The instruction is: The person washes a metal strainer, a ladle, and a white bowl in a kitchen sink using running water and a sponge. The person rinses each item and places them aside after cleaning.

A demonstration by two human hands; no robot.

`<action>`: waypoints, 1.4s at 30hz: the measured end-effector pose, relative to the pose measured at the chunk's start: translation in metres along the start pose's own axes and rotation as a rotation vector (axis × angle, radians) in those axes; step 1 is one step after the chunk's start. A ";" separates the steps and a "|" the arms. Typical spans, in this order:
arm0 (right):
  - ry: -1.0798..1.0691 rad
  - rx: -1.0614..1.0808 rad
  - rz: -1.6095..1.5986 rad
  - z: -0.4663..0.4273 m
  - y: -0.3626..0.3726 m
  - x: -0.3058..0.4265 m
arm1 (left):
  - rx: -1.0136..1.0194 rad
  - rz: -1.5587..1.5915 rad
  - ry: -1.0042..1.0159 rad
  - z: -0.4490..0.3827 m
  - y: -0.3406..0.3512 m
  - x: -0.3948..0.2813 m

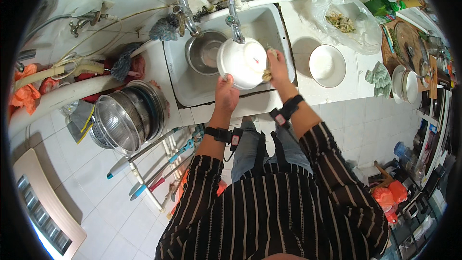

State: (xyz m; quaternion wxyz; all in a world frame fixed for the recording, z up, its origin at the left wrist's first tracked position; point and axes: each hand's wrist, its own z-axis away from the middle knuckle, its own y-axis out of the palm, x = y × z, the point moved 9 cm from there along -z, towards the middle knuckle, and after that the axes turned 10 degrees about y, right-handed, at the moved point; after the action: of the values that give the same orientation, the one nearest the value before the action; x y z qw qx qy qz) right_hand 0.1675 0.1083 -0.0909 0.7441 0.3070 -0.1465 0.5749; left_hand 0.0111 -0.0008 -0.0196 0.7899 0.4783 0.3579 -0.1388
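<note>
My left hand grips the near rim of a white bowl, its underside turned up towards me, over the sink. My right hand holds a light brown scrubbing cloth or pad against the bowl's right side. Just beyond the bowl, a metal faucet points down at it. Behind and left of the bowl, a stainless steel pot sits in the sink. On the counter to the right stands another white bowl, upright.
Metal strainers and basins are stacked left of the sink. A second faucet hangs above the pot. Right of the sink lie a clear plastic bag with plant scraps, a green cloth and stacked white dishes.
</note>
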 end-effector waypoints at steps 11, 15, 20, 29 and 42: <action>-0.658 0.148 0.824 0.063 0.074 0.094 | 0.301 -0.542 -0.153 -0.014 0.007 0.012; -1.175 0.017 1.096 0.130 0.100 0.075 | 0.278 -0.600 0.053 -0.023 0.025 0.008; -0.474 0.102 0.856 0.049 0.073 0.082 | 0.339 -0.842 -0.108 -0.011 0.013 0.015; 0.497 0.531 -0.102 0.013 0.011 0.020 | 0.315 -0.438 -0.025 0.006 0.050 -0.004; 0.554 0.856 -0.697 0.047 0.026 0.002 | 0.342 -0.281 -0.034 0.035 0.068 0.002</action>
State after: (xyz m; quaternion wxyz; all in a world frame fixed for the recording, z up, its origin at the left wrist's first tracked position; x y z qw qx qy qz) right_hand 0.1493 0.0844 -0.0464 0.7095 0.4475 0.4048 0.3640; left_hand 0.0662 0.0036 0.0337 0.6761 0.5483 0.3788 -0.3142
